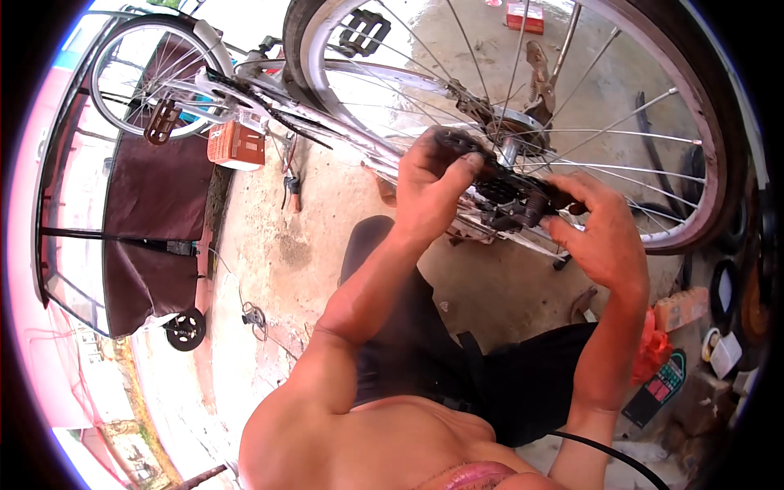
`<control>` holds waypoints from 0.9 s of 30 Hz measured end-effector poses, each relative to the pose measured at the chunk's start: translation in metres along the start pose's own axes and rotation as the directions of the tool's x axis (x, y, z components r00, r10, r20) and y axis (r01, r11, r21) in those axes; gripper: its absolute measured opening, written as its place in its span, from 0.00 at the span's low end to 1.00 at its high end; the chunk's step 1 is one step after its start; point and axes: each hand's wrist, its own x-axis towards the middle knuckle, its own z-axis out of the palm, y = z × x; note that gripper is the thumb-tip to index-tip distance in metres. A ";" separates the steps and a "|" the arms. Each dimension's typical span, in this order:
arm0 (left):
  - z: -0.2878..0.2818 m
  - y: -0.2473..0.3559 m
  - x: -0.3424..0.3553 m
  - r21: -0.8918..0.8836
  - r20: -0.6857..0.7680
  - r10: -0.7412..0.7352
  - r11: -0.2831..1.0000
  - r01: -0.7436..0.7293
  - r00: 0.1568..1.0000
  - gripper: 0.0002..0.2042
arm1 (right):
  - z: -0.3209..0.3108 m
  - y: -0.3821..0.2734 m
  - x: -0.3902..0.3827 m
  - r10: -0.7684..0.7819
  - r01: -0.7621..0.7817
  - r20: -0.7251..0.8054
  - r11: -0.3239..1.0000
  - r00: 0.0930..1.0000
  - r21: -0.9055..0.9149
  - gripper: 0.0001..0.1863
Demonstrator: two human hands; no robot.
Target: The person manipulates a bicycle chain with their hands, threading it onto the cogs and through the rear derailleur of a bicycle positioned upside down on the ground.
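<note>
A bicycle wheel (710, 175) with a dark tyre and thin spokes stands in front of me, set in a white frame (351, 131). Beside its hub (508, 153) is a black, greasy rear derailleur (523, 208). My left hand (433, 188) is closed at the derailleur's left end, thumb and bent fingers pinching a dark chain (457, 145). From the other side my right hand (600, 229) curls its fingers and thumb round the derailleur's right end. The fingertips of both hands are partly hidden behind the dark parts.
A second wheel (94, 69) and pedal (162, 122) are at upper left, near an orange-brown box (237, 145). A dark red covered cart (155, 188) stands at left. A brick (682, 309), a red bag (651, 347) and a dark green card (656, 390) lie at right.
</note>
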 end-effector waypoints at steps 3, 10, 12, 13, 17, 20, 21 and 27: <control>-0.007 -0.004 -0.001 0.012 -0.011 0.022 1.000 -0.022 1.000 0.08 | 0.004 -0.001 0.000 -0.030 0.029 -0.015 0.999 0.999 -0.042 0.23; -0.013 -0.013 0.000 -0.059 -0.064 0.016 0.998 -0.020 0.998 0.12 | 0.000 0.007 0.001 -0.065 0.065 0.006 0.997 0.998 -0.043 0.24; -0.010 -0.012 0.001 -0.010 -0.046 0.005 1.000 -0.006 0.999 0.11 | -0.009 0.013 -0.002 -0.067 0.064 -0.032 0.993 0.997 -0.100 0.24; -0.009 -0.017 0.001 -0.014 -0.055 -0.006 1.000 0.005 0.998 0.10 | -0.013 0.015 -0.002 -0.037 0.040 0.024 0.994 0.999 -0.107 0.25; -0.010 -0.012 0.000 0.026 -0.056 0.009 1.000 -0.008 0.998 0.09 | -0.027 0.025 -0.007 0.038 -0.035 0.062 0.998 0.997 -0.045 0.24; -0.007 -0.011 0.001 -0.007 -0.092 -0.022 1.000 0.021 0.996 0.09 | -0.029 0.034 -0.011 0.068 -0.065 0.061 0.997 0.996 -0.048 0.23; -0.009 -0.013 0.002 -0.031 -0.093 -0.020 0.999 0.017 0.995 0.09 | -0.026 0.038 -0.012 0.050 -0.046 0.068 0.997 0.996 -0.057 0.23; -0.017 -0.020 0.006 -0.099 -0.010 0.011 0.995 -0.012 1.000 0.10 | -0.011 0.055 -0.007 0.067 -0.051 0.160 0.993 0.985 -0.103 0.19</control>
